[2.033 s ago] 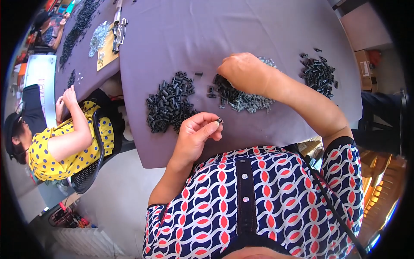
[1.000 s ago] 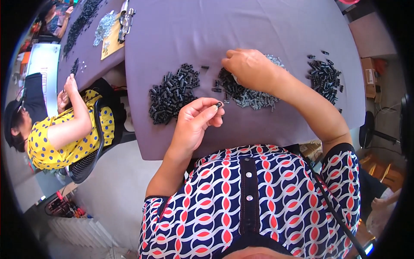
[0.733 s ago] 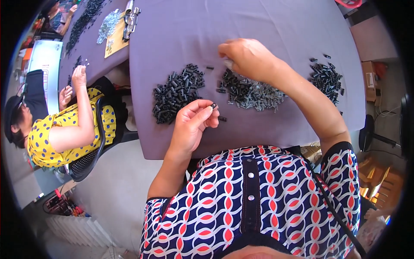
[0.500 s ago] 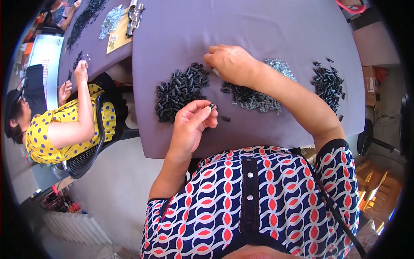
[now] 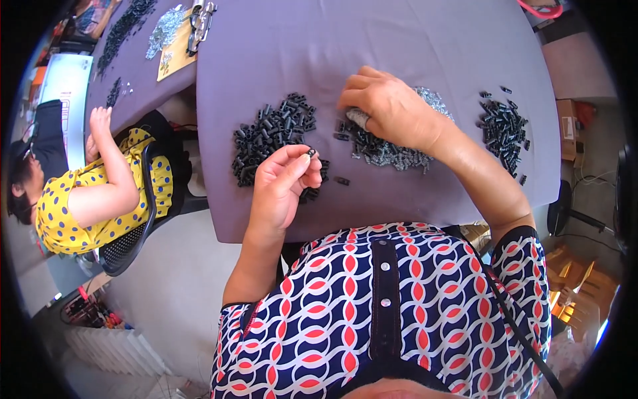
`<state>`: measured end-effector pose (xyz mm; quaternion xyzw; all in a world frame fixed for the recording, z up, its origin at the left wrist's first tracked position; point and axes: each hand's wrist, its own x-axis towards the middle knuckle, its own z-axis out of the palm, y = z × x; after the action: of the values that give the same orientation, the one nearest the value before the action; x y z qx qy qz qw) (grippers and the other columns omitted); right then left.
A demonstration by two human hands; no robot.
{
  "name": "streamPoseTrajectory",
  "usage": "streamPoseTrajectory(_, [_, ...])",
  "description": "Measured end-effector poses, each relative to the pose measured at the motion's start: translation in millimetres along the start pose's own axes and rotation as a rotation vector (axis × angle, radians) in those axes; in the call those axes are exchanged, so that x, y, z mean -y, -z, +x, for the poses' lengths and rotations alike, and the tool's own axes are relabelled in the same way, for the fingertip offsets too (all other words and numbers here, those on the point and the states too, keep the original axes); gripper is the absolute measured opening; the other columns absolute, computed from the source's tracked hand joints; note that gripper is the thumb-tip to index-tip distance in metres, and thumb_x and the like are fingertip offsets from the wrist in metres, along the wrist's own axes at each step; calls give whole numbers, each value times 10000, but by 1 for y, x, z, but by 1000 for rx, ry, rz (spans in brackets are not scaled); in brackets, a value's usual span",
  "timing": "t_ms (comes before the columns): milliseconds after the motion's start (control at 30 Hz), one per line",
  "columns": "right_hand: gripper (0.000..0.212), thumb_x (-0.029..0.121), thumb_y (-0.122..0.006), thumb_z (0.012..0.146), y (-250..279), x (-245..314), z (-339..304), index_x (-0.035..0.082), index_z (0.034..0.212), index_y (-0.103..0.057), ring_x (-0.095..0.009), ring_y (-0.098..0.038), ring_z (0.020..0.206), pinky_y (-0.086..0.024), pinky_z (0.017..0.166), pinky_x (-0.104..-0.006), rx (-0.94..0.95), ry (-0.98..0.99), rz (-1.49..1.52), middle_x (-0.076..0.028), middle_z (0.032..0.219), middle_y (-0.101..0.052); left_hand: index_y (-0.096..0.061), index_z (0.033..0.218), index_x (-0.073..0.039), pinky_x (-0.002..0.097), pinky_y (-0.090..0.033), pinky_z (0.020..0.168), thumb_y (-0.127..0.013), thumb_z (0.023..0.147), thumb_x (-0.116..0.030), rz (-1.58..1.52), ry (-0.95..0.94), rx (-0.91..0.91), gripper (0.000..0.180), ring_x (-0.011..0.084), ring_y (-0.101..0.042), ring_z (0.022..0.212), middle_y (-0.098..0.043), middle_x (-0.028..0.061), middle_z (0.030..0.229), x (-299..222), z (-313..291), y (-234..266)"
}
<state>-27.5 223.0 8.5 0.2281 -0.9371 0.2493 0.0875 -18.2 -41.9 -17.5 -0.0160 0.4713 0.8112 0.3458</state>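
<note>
In the head view, the left hand (image 5: pixel 280 181) has its thumb and forefinger pinched on 1 small black piece (image 5: pixel 311 152). That piece lies left of the right hand (image 5: pixel 393 110) and closer to the body; with only its ringed end showing, its long axis cannot be told. The right fingers curl over the middle heap's far-left edge, beside a pale, rough-looking pad (image 5: pixel 357 118) at the thumb; whether they grasp it or anything else cannot be told.

The left hand is nearer the left heap (image 5: pixel 269 133) of short, matte black hollow tubes. The middle heap puts dark tubes (image 5: pixel 373 143) beside glinting, silvery small bits (image 5: pixel 407 157). 1 stray dark tube (image 5: pixel 342 180) lies crosswise between both hands, nearer the body. The right heap (image 5: pixel 503 130) holds slim, glossier black pieces. Smooth, faintly creased purple-grey cloth covers the bench (image 5: pixel 412 40).
</note>
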Motion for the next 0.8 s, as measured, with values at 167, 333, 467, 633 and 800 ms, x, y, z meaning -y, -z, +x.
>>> streamPoseTrajectory(167, [106,61,-671,738,9,21,-14,51,843,-664,-284,-605,920,-516,833,-398,124,47,14,-79,866,-621,-661,1107,-14,293,-554,744,-615,981,-103,13,-15,0,161,153,-676,791,-714,86,964,-1,-4,0])
streamPoseTrajectory(333, [161,18,-677,721,4,-3,-35,60,876,-688,-309,-603,925,-518,823,-412,33,-50,48,-90,879,-617,-656,1107,-7,297,-560,773,-611,983,-102,12,14,25,162,157,-683,817,-713,86,968,6,-2,-3])
streamPoseTrajectory(467, [167,9,-671,719,9,1,-35,61,877,-691,-315,-601,918,-517,819,-412,-13,-52,31,-100,875,-608,-655,1102,-3,292,-557,780,-611,985,-104,49,-19,8,161,154,-680,821,-713,83,964,7,-3,-2])
streamPoseTrajectory(633, [179,22,-661,679,-1,29,-35,48,855,-671,-298,-577,934,-507,809,-394,109,66,105,-87,907,-605,-655,1102,-3,286,-555,786,-612,986,-107,74,-19,-19,162,149,-677,826,-711,81,962,7,-4,-1])
streamPoseTrajectory(800, [66,137,-631,754,-15,39,-31,71,747,-634,-231,-584,883,-509,779,-350,147,72,-181,-54,860,-576,-655,1100,-5,286,-554,783,-616,985,-108,72,-21,-27,159,144,-675,829,-711,78,962,5,-4,-2])
